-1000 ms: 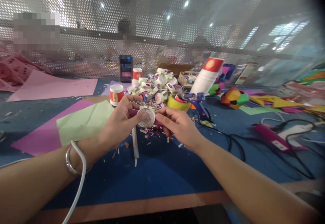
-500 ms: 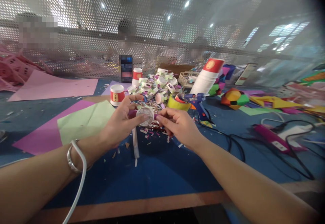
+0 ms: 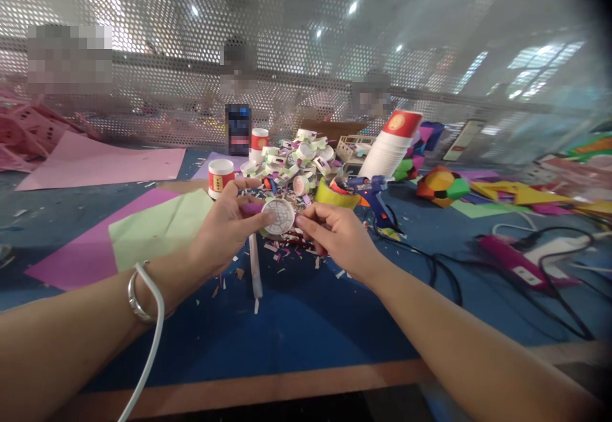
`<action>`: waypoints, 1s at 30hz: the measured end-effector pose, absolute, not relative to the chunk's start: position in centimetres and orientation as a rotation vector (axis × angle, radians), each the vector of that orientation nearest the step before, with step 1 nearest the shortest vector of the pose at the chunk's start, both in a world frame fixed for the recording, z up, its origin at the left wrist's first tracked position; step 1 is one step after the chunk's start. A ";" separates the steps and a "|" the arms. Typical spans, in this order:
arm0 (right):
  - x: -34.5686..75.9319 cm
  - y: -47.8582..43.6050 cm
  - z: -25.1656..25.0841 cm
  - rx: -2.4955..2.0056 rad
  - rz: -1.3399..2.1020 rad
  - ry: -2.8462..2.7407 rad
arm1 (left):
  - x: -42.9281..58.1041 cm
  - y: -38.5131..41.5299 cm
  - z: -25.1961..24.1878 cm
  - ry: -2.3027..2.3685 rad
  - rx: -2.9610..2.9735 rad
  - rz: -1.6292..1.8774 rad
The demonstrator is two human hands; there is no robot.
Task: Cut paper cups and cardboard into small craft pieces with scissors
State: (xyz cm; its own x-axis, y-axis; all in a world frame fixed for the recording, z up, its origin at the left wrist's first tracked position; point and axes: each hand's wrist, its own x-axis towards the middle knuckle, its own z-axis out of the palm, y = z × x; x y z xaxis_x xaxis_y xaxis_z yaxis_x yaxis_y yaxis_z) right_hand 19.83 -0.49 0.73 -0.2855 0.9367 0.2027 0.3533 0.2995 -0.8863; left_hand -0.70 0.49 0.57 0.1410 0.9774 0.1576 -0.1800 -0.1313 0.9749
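Observation:
A small white round paper piece (image 3: pixel 278 217) with a lattice pattern on its face is between my hands, above the table. My left hand (image 3: pixel 229 218) is closed on it, thumb against its left edge. A purple paper strip (image 3: pixel 251 208) shows between the left fingers. At the disc's right edge my right hand (image 3: pixel 327 227) pinches a bit of purple, likely the strip's other end; the fingertips partly hide it. Just behind lies a heap of white ring-shaped cup pieces (image 3: pixel 303 154) with pale green paper on them. A narrow pale stick (image 3: pixel 255 269) rests below the left hand.
Red-and-white paper cups (image 3: pixel 220 178) and a leaning cup stack (image 3: pixel 389 145) stand behind. A blue glue gun (image 3: pixel 377 199) and yellow tape roll (image 3: pixel 337 194) sit right of centre. Cables run to a magenta power strip (image 3: pixel 526 262). Green paper (image 3: pixel 157 224) lies left; scraps litter the middle.
The white round piece has shifted slightly right and turned, so its lattice face shows more fully. My left thumb now sits nearer its edge. My right hand has barely moved.

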 end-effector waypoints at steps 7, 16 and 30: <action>19.7 -0.5 0.7 -1.159 0.959 -1.813 | -0.7 0.6 0.5 0.876 1.271 1.351; 19.9 -0.3 0.6 -1.166 1.012 -1.817 | -1.0 1.2 -0.1 0.981 1.332 1.354; 18.1 2.5 2.5 -1.191 1.181 -1.387 | -1.5 2.1 -0.8 1.149 1.553 1.696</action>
State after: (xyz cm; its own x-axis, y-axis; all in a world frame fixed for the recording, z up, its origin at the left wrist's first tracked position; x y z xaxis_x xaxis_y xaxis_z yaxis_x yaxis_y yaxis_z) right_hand 18.15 2.53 2.47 -0.0996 0.9933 0.0578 0.1011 0.0679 -0.9926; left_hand -1.55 2.06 -0.81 -0.1694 0.8537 0.4924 0.1409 -0.4735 0.8694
